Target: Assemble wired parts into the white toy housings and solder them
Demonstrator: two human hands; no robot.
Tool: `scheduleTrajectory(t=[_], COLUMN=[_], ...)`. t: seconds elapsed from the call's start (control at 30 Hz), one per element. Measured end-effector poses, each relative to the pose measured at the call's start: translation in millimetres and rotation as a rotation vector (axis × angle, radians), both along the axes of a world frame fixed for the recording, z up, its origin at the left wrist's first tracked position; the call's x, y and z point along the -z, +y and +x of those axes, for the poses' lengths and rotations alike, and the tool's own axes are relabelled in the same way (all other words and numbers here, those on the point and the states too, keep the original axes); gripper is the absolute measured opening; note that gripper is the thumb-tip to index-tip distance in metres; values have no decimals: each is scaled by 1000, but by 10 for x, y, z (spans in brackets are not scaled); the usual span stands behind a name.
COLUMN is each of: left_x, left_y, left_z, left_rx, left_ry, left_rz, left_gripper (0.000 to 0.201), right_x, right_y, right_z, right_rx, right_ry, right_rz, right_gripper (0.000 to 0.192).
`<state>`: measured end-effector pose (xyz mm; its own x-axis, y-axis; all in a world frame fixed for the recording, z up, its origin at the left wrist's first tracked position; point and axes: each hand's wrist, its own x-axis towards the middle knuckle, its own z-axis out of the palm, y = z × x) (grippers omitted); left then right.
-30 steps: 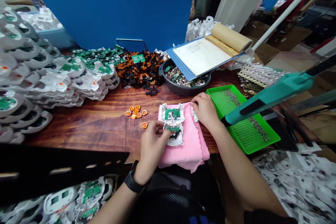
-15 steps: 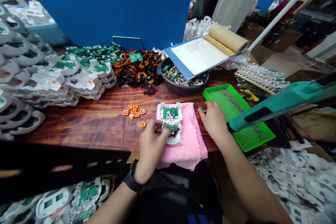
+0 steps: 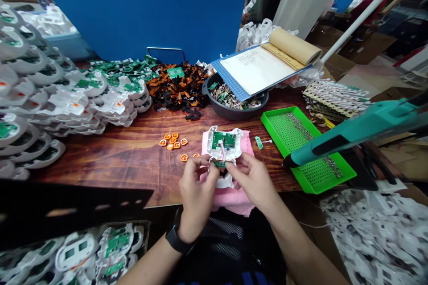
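On a folded pink cloth [image 3: 230, 199] lies an opened white plastic housing in two halves. The far half [image 3: 238, 137] carries a green circuit board [image 3: 219, 140]; thin wires run from it to a small green board [image 3: 220, 164] in the near half [image 3: 228, 181]. My left hand [image 3: 197, 185] grips the near half from the left, thumb by the small board. From the right, my right hand [image 3: 256, 182] closes on the same half, its thumb also at the small board. Fingers partly hide the near half. Another small green board [image 3: 259, 143] with a white lead lies right of the cloth.
Orange buttons [image 3: 174, 141] lie left of the cloth. A green tray [image 3: 307, 182] of screws stands right, with a teal electric screwdriver [image 3: 344, 133] above it. Behind are a dark basin [image 3: 227, 112], a clipboard [image 3: 257, 71] and black-and-orange parts [image 3: 180, 89]. Stacked white housings [image 3: 76, 102] crowd the left.
My right hand has moved left from the small board beside the cloth to the white housing, leaving that board on the table. The housing appears slightly raised and shifted; the view has turned slightly.
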<state>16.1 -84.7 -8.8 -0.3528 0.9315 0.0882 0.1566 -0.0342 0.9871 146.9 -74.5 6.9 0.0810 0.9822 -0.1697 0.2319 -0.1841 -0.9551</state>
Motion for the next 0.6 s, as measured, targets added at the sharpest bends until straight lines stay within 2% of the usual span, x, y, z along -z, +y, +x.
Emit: scheduleTrajectory(t=[0.03,0.1,0.17,0.23,0.3,0.43,0.6], left_x=[-24,-84,-144,-192,-219,-222,-196], left_y=[-2,7,31,57,73,80,85], left_z=[13,21,3,-31,-63,-82,-65], left_rx=[-12,4,135,306,393,360,247], left_ry=[-24,-86,-147,-144,-84,-55,38], left_rz=[7,-9,-93,-180,-202,-138,-142], left_gripper=[14,21,28,23,16,18,14], right_x=[-13,-32,-37,-33,-33,-69,-125], right_y=[-14,-36,-46,-43,-33,-18,-46], right_z=[-18,-36,-32,-13,7,16,-19], right_rx=[-26,-28,-2,6,5,9,2], right_ry=[47,114,120,69,15,-37,-116], right_rz=[-6,20,68,101,125,162,131], right_gripper=[31,22,20,20,19,18,16])
